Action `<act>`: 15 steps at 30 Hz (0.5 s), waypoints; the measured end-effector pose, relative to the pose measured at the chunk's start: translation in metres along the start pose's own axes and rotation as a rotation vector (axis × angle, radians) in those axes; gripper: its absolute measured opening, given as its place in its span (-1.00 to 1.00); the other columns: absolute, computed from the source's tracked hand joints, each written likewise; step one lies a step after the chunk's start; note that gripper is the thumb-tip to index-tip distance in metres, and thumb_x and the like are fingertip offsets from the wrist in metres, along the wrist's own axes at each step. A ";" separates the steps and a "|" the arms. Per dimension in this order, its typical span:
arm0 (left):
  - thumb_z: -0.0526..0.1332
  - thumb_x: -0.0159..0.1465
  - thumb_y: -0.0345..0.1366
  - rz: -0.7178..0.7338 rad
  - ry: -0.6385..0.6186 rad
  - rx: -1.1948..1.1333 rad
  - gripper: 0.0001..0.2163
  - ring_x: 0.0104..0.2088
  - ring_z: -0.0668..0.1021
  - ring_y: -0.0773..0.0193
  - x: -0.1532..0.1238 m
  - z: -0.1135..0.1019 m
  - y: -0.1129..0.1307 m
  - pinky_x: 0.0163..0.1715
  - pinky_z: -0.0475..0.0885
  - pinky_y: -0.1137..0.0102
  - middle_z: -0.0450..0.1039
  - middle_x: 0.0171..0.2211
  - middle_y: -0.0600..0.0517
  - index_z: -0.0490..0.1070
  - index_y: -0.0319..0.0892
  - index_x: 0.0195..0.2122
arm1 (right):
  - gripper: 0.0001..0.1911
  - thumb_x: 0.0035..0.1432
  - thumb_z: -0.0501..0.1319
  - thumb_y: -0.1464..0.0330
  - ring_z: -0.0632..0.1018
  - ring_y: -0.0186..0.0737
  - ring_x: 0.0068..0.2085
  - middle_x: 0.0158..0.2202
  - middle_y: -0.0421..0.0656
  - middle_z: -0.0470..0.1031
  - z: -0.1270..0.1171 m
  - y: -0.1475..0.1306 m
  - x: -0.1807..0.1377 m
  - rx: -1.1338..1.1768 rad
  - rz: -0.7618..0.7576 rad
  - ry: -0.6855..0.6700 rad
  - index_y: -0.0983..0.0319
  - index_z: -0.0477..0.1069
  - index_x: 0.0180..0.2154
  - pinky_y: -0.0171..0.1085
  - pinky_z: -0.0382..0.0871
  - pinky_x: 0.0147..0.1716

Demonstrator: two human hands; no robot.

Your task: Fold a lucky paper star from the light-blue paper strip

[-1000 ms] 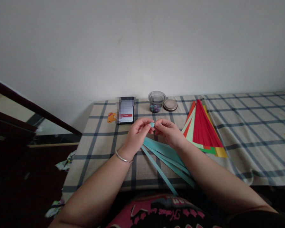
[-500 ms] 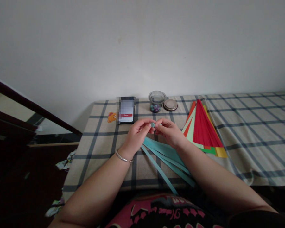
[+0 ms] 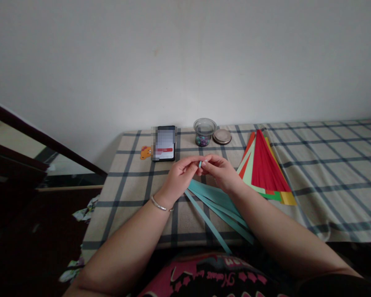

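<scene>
**Folding a teal paper strip between both hands, above the checked counter**

Counter [image 3: 132,185] under a plaid cloth carries, against the wall, a phone [image 3: 164,143], an open clear jar [image 3: 204,131] of small coloured bits, and its lid [image 3: 221,136] just beside it. A fan of red, green and yellow paper sheets [image 3: 264,169] lies to the right; loose teal paper strips [image 3: 218,204] run under the wrists toward the body.

Left hand [image 3: 179,175] and right hand [image 3: 221,172] meet fingertip to fingertip, both closed in a pinch on the small folded teal piece [image 3: 200,163], held just above the cloth.

Judgement: keep the folded piece pinched flat, edges aligned, and crease with the thumbs before shifting grip, so the wrap does not loosen.

Versus one second ago: the piece then showed a broader face; now it stands edge-on, a thin sliver. Hands barely displaced.
</scene>
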State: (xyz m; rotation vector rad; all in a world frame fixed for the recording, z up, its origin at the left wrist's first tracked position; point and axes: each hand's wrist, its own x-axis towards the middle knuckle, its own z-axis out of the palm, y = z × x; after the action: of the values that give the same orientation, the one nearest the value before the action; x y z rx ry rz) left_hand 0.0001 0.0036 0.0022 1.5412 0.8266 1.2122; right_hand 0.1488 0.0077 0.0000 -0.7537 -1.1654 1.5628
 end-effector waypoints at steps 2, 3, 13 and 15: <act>0.13 0.28 -0.32 0.012 0.014 0.020 -0.81 -0.42 0.49 0.37 -0.001 0.000 0.002 -0.34 0.44 0.45 0.50 -0.41 0.04 0.52 -0.20 -0.18 | -0.66 -0.10 0.41 0.11 0.46 -0.38 -0.47 -0.55 -0.26 0.48 0.000 -0.001 0.000 -0.006 0.002 0.017 0.23 0.42 -0.49 -0.33 0.31 -0.42; 0.13 0.28 -0.33 0.016 0.015 0.027 -0.81 -0.42 0.49 0.37 -0.002 0.000 0.003 -0.34 0.44 0.44 0.50 -0.41 0.04 0.51 -0.19 -0.17 | -0.65 -0.12 0.42 0.11 0.46 -0.38 -0.48 -0.55 -0.26 0.49 0.001 -0.001 0.000 -0.006 0.006 0.031 0.23 0.41 -0.49 -0.33 0.31 -0.42; 0.13 0.31 -0.21 0.073 0.031 0.144 -0.78 -0.38 0.52 0.39 -0.005 0.001 0.001 -0.33 0.47 0.47 0.50 -0.23 -0.03 0.42 -0.18 -0.10 | -0.62 -0.22 0.45 0.10 0.44 -0.37 -0.48 -0.54 -0.26 0.48 0.000 0.000 0.001 -0.036 0.008 0.157 0.23 0.43 -0.53 -0.32 0.32 -0.42; 0.14 0.31 -0.20 0.054 0.041 0.107 -0.79 -0.39 0.52 0.39 -0.004 0.001 0.000 -0.34 0.48 0.48 0.50 -0.27 -0.01 0.42 -0.19 -0.13 | -0.62 -0.20 0.44 0.08 0.44 -0.38 -0.47 -0.54 -0.25 0.48 0.000 0.000 0.000 -0.035 0.018 0.159 0.23 0.44 -0.52 -0.33 0.31 -0.42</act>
State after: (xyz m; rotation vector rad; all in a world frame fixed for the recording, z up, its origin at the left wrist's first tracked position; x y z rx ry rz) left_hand 0.0000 -0.0008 0.0011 1.6389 0.8941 1.2601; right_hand 0.1491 0.0080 0.0001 -0.8972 -1.0744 1.4721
